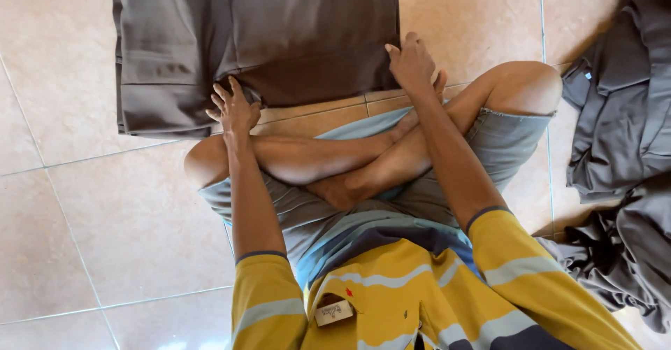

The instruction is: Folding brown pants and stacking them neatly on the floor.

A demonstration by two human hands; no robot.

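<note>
A folded grey garment (258, 42), laid flat on the tiled floor (84, 203), is pressed at its near edge by the left hand (234, 109) and right hand (412, 63), fingers spread and gripping nothing, while an unfolded pile (622, 147) is left at the floor's right edge.

folded cloth (279, 35): top edge cut off | garment pile (622, 147): right side cut off

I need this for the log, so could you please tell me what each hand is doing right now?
Left hand: open, fingers spread, pressing on the folded dark grey trousers.
Right hand: open, flat on the trousers' near edge.
</note>
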